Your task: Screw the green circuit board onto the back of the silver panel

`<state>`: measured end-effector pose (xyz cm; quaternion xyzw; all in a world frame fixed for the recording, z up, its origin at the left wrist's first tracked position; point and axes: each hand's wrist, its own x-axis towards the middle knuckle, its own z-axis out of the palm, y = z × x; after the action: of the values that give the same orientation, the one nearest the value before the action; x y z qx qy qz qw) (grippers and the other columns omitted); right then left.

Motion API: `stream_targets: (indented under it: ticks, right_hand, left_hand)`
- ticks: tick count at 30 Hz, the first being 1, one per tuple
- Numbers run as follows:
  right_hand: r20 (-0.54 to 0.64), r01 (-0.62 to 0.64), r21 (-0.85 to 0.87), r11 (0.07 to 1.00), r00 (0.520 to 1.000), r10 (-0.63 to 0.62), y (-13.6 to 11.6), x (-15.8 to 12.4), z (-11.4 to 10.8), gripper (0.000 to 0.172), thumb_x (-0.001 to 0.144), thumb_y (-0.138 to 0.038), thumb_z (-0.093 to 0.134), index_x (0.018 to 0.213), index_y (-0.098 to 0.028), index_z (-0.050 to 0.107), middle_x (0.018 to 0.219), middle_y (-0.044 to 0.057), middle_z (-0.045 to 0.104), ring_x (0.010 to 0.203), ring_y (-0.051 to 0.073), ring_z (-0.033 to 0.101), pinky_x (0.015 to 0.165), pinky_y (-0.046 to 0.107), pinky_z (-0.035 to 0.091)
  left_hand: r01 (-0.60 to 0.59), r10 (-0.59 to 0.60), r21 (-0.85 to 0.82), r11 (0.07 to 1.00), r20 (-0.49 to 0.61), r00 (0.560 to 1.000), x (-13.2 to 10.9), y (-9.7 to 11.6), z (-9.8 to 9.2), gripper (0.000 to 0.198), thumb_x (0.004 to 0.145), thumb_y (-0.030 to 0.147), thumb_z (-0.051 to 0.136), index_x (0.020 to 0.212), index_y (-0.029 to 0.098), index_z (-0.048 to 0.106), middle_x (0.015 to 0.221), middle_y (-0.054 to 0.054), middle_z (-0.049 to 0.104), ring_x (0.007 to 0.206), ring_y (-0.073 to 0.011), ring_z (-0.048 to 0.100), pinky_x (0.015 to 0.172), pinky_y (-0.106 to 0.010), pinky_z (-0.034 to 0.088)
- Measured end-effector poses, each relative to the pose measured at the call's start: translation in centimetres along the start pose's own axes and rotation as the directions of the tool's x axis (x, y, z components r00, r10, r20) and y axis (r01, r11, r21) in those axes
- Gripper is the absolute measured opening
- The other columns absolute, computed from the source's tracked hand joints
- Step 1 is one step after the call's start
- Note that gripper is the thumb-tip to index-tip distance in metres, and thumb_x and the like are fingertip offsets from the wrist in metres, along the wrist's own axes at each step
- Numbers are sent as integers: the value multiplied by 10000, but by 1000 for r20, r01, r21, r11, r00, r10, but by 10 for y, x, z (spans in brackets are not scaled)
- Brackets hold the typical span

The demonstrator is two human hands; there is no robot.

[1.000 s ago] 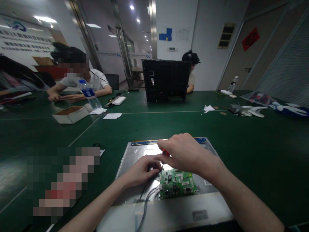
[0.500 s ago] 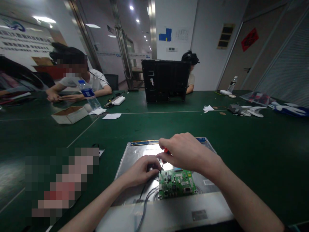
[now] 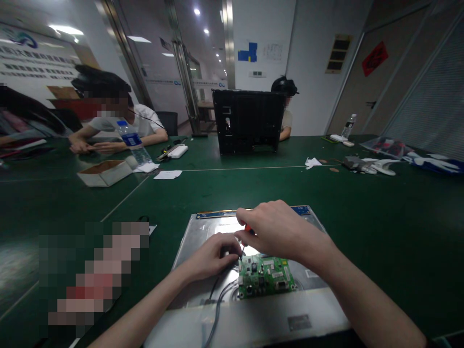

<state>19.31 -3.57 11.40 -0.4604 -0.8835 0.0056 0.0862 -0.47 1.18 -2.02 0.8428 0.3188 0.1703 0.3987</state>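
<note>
- Right hand (image 3: 279,232) closed round a red-handled screwdriver (image 3: 247,229); shaft runs down toward 7 o'clock, tip at the upper-left corner of the green circuit board (image 3: 265,276).
- Left hand (image 3: 213,256) curled, fingertips pinched just beside the tip at its 9 o'clock; can't tell if it holds anything.
- Board lies on the metal back panel (image 3: 197,237), long axis 3–9, at 6 o'clock of the right hand.
- Grey cables (image 3: 217,302) trail toward 7 o'clock.
</note>
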Motion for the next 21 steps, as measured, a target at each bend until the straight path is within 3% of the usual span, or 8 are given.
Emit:
stream_targets:
  ticks: [4, 10, 13, 18, 21]
  right_hand:
    - [-11, 83, 63, 995, 997, -83, 0, -4, -2, 168, 825, -248, 552, 966, -161, 533, 839, 43, 688, 627, 146, 552, 492, 278, 215]
    - [-9, 35, 24, 999, 999, -35, 0, -1, 0, 273, 887, -460, 545, 915, -189, 565, 747, 31, 680, 620, 163, 581, 489, 282, 201]
    - [-12, 11, -6, 1000, 1000, -11, 0, 0, 0, 232, 918, -400, 490, 873, -187, 573, 708, 29, 663, 590, 152, 563, 484, 284, 186]
    - [-31, 74, 33, 997, 997, -73, -1, -4, -2, 163, 828, -248, 534, 966, -159, 532, 821, 43, 680, 596, 142, 535, 478, 280, 200]
    - [-24, 82, 55, 995, 996, -80, 0, -4, -2, 207, 866, -354, 547, 961, -170, 542, 830, 41, 690, 633, 155, 557, 489, 278, 208]
  left_hand:
    - [-13, 13, 41, 999, -6, 1000, 0, -1, 0, 112, 830, 203, 558, 852, 152, 655, 829, -37, 658, 751, -182, 568, 699, -294, 443]
    - [-22, 23, 39, 999, -6, 1000, 0, 0, -1, 101, 834, 195, 551, 846, 161, 645, 827, -34, 657, 761, -186, 577, 712, -297, 445]
    - [-1, 1, 12, 1000, 9, 1000, 0, 0, 0, 111, 834, 198, 551, 866, 159, 649, 864, -42, 663, 766, -184, 583, 700, -287, 453]
    - [8, -8, 13, 1000, -10, 1000, 0, 1, 0, 116, 833, 224, 561, 835, 151, 652, 813, -37, 653, 753, -184, 567, 704, -293, 459]
    - [1, -1, 20, 1000, -19, 1000, 0, 2, 0, 106, 835, 220, 560, 813, 158, 643, 795, -32, 644, 757, -189, 567, 717, -303, 456]
